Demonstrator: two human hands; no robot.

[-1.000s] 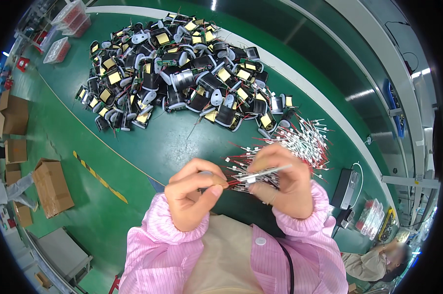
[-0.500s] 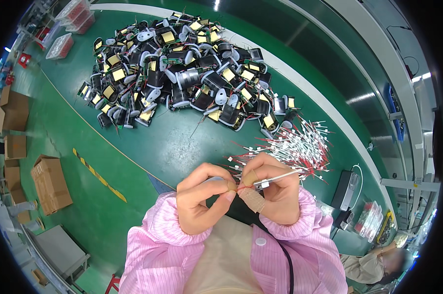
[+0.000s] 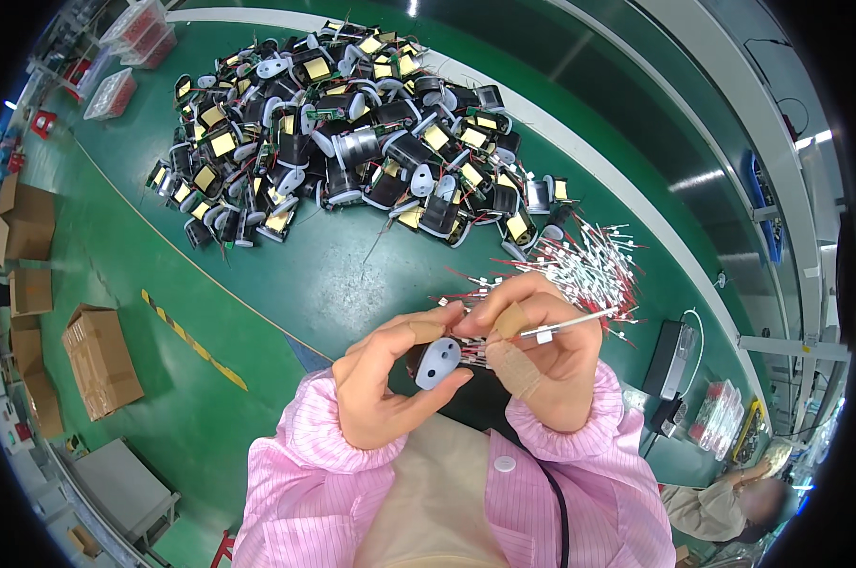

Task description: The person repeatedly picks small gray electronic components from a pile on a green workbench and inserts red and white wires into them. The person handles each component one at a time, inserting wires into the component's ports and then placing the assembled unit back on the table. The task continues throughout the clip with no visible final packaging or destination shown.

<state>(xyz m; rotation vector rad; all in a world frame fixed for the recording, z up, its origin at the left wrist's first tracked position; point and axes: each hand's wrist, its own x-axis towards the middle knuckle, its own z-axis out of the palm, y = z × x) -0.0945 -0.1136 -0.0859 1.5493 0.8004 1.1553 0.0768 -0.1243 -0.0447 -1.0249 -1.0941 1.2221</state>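
Between the fingers of my left hand (image 3: 379, 386) sits a small black assembly with a grey oval end cap (image 3: 438, 363); the cap faces up and shows dark holes. My right hand (image 3: 553, 364), with tan tape round its thumb and finger, is closed on a thin white and red wire lead (image 3: 572, 324) that carries a small white connector. The fingertips of both hands nearly meet beside the cap. What passes between them is partly hidden. Just beyond my right hand lies a heap of similar wire leads (image 3: 589, 270).
A large pile of black assemblies (image 3: 357, 147) with yellow pads and grey caps covers the far part of the green table (image 3: 338, 275). Along the right stand a black box with a cable (image 3: 669, 360) and clear bags (image 3: 715, 417). Cardboard boxes (image 3: 101, 364) rest on the floor at left.
My left hand has turned and opened out, bringing the grey cap into view. My right hand has moved slightly right and away from the left, still with the wire lead.
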